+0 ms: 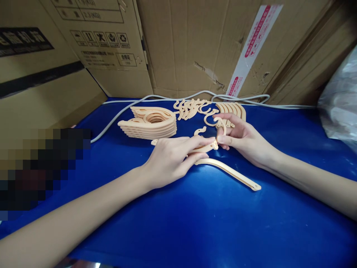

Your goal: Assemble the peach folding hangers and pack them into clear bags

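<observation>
Cream plastic clothes-hanger parts lie about both hands. My left hand (175, 158) is closed on a hanger arm (202, 149), whose jointed end sticks out past the thumb. In my right hand (240, 137), thumb and fingers pinch a curved hanger hook (223, 124); its base meets the end of that arm, though I cannot tell whether the two are joined. Just below the fingers, a loose hanger arm (231, 172) rests on the blue surface. A small curved piece (200, 130) lies behind the left hand.
A stack of hangers (147, 124) stands behind my left hand. Farther back are a heap of hooks (191, 108) and a row of hanger arms (234, 109). A white cable (150, 97) runs along cardboard boxes (192, 48). Clear plastic wrap (341, 96) sits at the right.
</observation>
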`<act>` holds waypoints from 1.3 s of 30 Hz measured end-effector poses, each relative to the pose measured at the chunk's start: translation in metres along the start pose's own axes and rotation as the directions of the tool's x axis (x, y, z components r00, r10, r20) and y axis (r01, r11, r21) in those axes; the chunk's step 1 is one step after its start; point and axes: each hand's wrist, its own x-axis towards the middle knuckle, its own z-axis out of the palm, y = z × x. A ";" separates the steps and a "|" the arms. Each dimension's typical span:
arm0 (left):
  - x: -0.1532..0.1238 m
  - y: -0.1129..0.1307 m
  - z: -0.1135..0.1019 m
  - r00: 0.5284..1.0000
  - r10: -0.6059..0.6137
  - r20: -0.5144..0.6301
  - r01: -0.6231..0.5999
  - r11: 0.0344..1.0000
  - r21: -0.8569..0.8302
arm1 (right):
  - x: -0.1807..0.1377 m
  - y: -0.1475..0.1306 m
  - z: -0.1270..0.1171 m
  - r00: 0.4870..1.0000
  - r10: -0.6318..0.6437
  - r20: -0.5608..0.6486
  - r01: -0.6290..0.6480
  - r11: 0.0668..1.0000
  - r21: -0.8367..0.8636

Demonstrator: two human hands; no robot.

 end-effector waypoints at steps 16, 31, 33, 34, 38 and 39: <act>0.003 0.001 -0.003 0.988 -0.124 0.088 0.126 0.992 -0.016 | 0.001 0.000 0.000 1.000 0.007 -0.014 -0.008 0.997 -0.081; 0.002 0.002 -0.004 0.990 -0.041 0.138 0.013 0.981 0.194 | -0.002 -0.004 0.002 1.000 0.007 -0.014 -0.009 0.981 -0.192; 0.003 0.001 -0.004 0.990 -0.029 0.135 0.000 0.977 0.211 | -0.001 -0.004 0.002 1.000 0.005 -0.016 -0.008 0.982 -0.189; 0.003 0.001 -0.004 0.990 -0.028 0.137 -0.002 0.977 0.215 | -0.001 -0.003 0.003 1.000 0.005 -0.017 -0.008 0.983 -0.184; 0.003 0.000 -0.004 0.986 -0.050 0.158 0.021 0.983 0.182 | 0.000 -0.004 0.002 1.000 0.024 -0.006 -0.025 0.993 -0.119; 0.003 0.000 -0.005 0.987 -0.055 0.152 0.030 0.986 0.161 | 0.001 -0.005 0.001 0.999 0.038 0.001 -0.038 0.995 -0.087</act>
